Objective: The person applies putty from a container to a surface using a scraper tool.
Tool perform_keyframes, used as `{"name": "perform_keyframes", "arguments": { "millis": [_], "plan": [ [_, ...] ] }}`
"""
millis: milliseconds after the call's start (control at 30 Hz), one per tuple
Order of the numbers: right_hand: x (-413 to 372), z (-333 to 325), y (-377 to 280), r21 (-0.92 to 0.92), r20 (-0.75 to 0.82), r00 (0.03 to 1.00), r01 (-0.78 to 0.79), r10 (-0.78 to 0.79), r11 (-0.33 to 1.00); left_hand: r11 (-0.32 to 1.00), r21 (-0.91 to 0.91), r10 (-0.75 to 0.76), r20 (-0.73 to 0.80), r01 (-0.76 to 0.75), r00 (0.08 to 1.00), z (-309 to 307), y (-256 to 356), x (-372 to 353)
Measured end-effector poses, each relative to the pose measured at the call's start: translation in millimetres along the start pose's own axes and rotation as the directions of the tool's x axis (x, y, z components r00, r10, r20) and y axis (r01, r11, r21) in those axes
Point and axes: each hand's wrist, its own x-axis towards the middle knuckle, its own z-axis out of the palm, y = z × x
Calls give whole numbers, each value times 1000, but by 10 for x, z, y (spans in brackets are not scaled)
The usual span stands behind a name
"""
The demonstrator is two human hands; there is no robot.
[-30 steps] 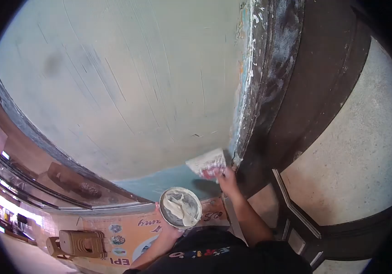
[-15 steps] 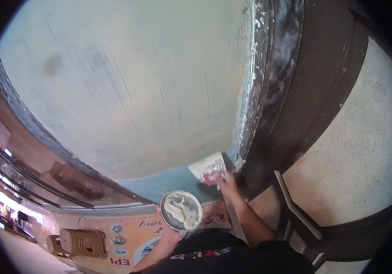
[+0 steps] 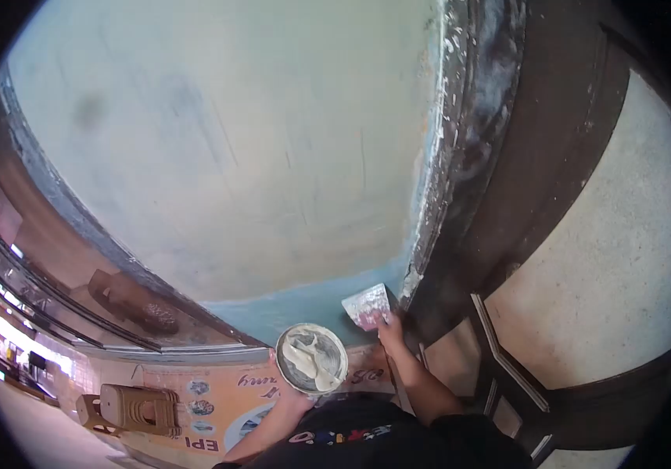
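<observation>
My left hand (image 3: 295, 400) grips a round tub (image 3: 285, 380) from below and the side, its open top facing me. Inside lies pale, creamy putty (image 3: 324, 378), smeared and heaped. My right hand (image 3: 389, 328) is closed on the handle of a wide putty knife (image 3: 366, 303). The knife's blade is streaked with white and reddish residue and is just in front of the wall panel's lower right corner; whether it touches cannot be made out. The pale panel (image 3: 273, 172) has a few thin ridge lines and a bluish band (image 3: 273, 316) along its bottom.
A dark frame (image 3: 500, 172), spattered with white, borders the panel on the right. An orange printed banner (image 3: 226, 395) is below, with stacked brown plastic stools (image 3: 140, 410) at lower left. Further left is a brown carved piece (image 3: 136, 301) behind rails.
The putty knife and my right hand have moved down, away from the pale panel surface. Fewer ridge lines show on the panel. My left hand and the tub are nearly still.
</observation>
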Motion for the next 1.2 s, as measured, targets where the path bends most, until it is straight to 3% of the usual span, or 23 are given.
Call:
{"name": "perform_keyframes", "arguments": {
  "millis": [67,100,133,200,233,267,333,367,433,533,600,667,733,800,900,933,1000,1067,1167,1200],
  "plan": [
    [-83,-136,-239,48,170,966,-207,196,977,1000,-13,22,-17,-22,1000,-92,8,2],
    [-28,-114,-210,7,121,991,53,-54,999,1000,-8,20,-53,-20,998,-142,6,0],
    [6,-116,-333,3,126,991,56,-56,998,1000,-14,23,-54,-23,998,-170,3,6],
    [81,-124,-765,-98,46,916,401,-398,911,998,-64,8,-42,-10,999,-190,3,10],
    [121,-123,-922,-30,92,952,296,-292,955,998,-69,12,-42,-15,999,-178,10,8],
    [140,-124,-1110,-32,99,951,297,-293,954,998,-68,8,-61,-12,998,-144,23,-3],
    [187,-107,-1425,264,12,969,235,-246,936,998,-67,7,-81,-13,997,-146,40,-33],
    [261,-118,-1471,264,16,968,237,-250,935,998,-56,23,-42,-25,999,-164,38,-38],
    [407,-159,-1578,444,-50,987,157,-150,882,996,-71,57,40,-54,998,-137,54,-66],
    [514,-194,-1884,487,12,985,145,-173,862,995,-95,29,-30,-32,999,-285,57,-62],
    [722,-122,-1399,418,-20,990,132,-137,899,995,-100,-3,-36,-1,999,-316,69,-100],
    [722,-91,-780,-18,-126,990,62,-63,998,993,-113,25,-10,-26,1000,-270,97,-113],
    [373,-140,-560,164,45,983,-181,176,970,990,-134,51,17,-48,999,-289,104,-107],
    [117,-180,-331,291,104,973,-229,208,929,996,-73,52,-63,-57,997,-273,121,-125],
    [117,-273,-412,321,121,991,-88,51,943,995,-81,51,-25,-52,998,-343,124,-105],
    [126,-309,-608,319,117,991,-92,57,943,996,-91,24,-17,-26,1000,-290,125,-124],
    [256,-293,-1228,257,103,987,91,-121,962,998,-51,22,-71,-26,997,-221,110,-124],
    [326,-188,-1701,237,128,983,95,-128,967,996,-86,-21,-10,20,1000,-228,88,-69],
    [506,220,-1677,167,112,986,101,-120,981,999,-31,-17,-19,16,1000,-181,38,-12],
    [554,372,-1545,63,2,982,189,-189,980,999,-39,-27,-28,26,999,-157,35,-8]
  ]
}}
